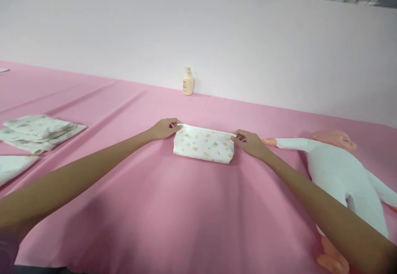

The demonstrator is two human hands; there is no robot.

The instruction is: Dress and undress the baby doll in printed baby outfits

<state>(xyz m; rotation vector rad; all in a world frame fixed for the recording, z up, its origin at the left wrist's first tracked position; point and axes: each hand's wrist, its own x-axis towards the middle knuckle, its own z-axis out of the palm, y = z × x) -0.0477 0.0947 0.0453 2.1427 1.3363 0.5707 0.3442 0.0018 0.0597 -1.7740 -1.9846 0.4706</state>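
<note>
One folded cloth (203, 144), white with small printed figures, lies near the middle of the pink table (161, 216), well short of the far edge where the pale wall rises. It is a flat oblong whose long axis runs left to right, roughly along that far edge, with its right end sitting slightly nearer the person. Both of the person's hands are on it. The left hand (164, 129) has its fingers closed on the cloth's far left corner, and the right hand (249, 141) has its fingers pinched on the far right corner, so the raised far hem stretches between them. One cream pump bottle (187, 82) stands upright at the far edge, behind the cloth and well apart from it. One doll (338, 170) in a white suit lies by the right edge, an arm reaching toward the right hand. A pile of folded cloths (40, 133) sits by the left edge, with one more cloth piece (12, 166) just nearer.
</note>
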